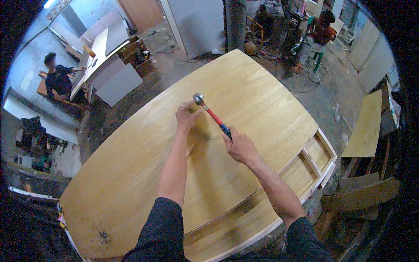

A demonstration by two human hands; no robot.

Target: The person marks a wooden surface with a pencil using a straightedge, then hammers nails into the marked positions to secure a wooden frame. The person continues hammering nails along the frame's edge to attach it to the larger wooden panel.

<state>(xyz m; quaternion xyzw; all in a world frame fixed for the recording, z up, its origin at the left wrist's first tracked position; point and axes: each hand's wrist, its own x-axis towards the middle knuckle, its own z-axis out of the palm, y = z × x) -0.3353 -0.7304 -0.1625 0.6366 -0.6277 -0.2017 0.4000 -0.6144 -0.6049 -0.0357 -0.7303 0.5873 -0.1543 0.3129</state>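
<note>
Gripping: the right hand (239,146) is wrapped tight round the hammer (212,115), whose head is up at 11 o'clock from the fist, close above the left fingertips.
Left hand: the left hand (187,116) lies on the panel (131,174), fingertips drawn together at one spot; whether they pinch anything is too small to tell.
Surface: a big pale wood panel, bare but for a dark smudge at 7 o'clock.
Frame: open slatted framing (316,159) shows at the panel's 4 o'clock corner.
Room: a workshop with a gritty floor (314,94); boards (364,124) lean at 3 o'clock.
People: one person (59,78) stands at a bench (102,56) at 10 o'clock, another (318,39) at 1 o'clock, both well apart from the panel.
</note>
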